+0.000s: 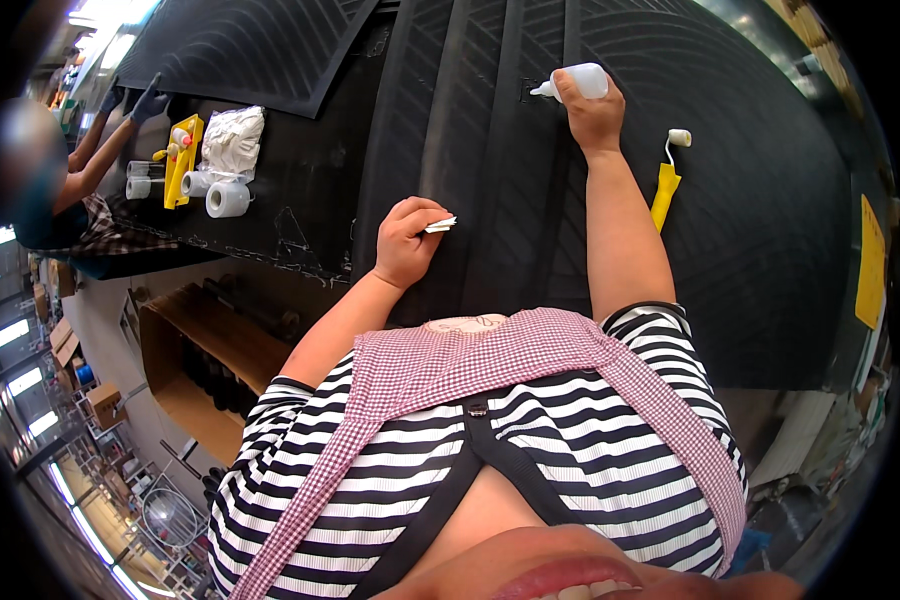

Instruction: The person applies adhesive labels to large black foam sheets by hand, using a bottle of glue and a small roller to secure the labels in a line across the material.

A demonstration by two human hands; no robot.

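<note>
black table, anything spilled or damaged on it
Pale, ragged marks show on the table near its edge, left of the left hand. They stand out against the black surface; whether scratches or residue, I cannot tell. No spill is visible.

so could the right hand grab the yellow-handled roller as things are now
Probably not yet: the right hand is taken up with a white bottle, though the yellow-handled roller lies nearby with nothing stacked on it.

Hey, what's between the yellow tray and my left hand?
In the head view: two white rolls and a bag of white material beside the yellow tray, then black tabletop, then black sheet reaching under your left hand.
</note>
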